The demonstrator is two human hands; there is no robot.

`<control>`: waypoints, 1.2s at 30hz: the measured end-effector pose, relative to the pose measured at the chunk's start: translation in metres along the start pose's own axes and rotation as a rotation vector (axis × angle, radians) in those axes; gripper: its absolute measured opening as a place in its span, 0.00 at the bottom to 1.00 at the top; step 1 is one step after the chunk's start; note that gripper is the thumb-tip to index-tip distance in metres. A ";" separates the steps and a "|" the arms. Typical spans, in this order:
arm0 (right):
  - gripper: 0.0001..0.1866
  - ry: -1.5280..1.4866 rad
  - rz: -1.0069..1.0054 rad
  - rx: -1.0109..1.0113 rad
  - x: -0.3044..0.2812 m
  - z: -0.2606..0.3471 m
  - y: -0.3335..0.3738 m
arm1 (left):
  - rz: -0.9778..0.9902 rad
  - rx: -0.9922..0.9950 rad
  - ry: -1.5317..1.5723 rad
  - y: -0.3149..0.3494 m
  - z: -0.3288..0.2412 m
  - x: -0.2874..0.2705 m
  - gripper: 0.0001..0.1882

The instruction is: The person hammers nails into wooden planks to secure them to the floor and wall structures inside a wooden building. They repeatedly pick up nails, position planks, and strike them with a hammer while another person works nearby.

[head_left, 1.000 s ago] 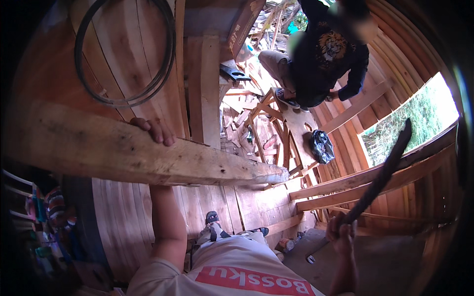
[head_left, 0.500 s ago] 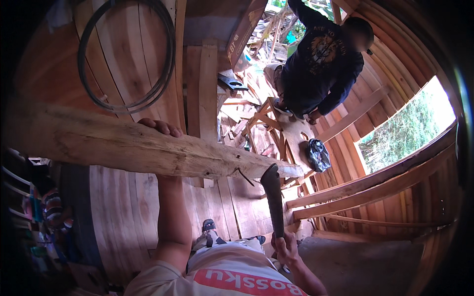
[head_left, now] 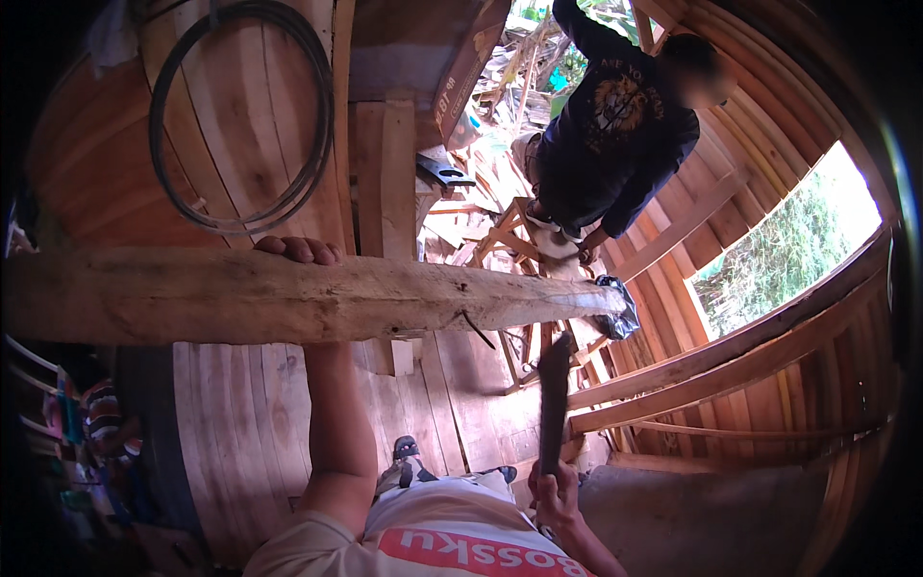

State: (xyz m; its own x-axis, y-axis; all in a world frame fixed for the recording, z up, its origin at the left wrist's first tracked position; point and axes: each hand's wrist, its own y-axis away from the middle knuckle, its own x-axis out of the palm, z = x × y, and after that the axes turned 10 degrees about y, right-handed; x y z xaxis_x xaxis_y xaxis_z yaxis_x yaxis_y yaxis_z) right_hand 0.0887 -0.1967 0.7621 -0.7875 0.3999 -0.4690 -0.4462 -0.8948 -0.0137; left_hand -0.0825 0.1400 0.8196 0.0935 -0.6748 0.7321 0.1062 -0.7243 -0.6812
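A long rough timber beam [head_left: 221, 303] crosses in front of me, nearly level, narrowing toward its right end. My left hand [head_left: 300, 250] is closed over the beam's far edge; the fingertips show on top, while the palm is hidden behind the wood. A thin dark bent piece, perhaps a nail [head_left: 478, 329], sticks out from the beam's near side. In my right hand [head_left: 556, 490], closed round the grip, a dark-bladed machete [head_left: 552, 409] points upward. Its tip is just below the beam's right part, apart from the wood.
Another person in dark clothes [head_left: 615, 125] stands at the far right by a wooden stand [head_left: 514, 236]. A black plastic bag [head_left: 623, 313] lies behind the beam's end. A black hose coil [head_left: 325, 115] hangs at upper left. Wooden rails [head_left: 731, 370] run along the right; planks [head_left: 231, 413] form the floor.
The beam has swung more level, its right end shifting right and up. The machete has come away from the beam, its tip now lower and farther right. The other person's lower arm has shifted left.
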 end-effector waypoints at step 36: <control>0.20 0.084 -0.150 -0.086 0.020 -0.018 0.018 | 0.046 0.017 0.163 -0.009 0.021 -0.010 0.20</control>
State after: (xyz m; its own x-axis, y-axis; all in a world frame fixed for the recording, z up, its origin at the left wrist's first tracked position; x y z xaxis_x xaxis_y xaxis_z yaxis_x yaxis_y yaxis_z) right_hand 0.0727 -0.2087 0.7369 -0.6751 0.5154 -0.5279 -0.5153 -0.8415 -0.1625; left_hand -0.0634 0.1566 0.8188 -0.0627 -0.7220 0.6890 0.1220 -0.6907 -0.7127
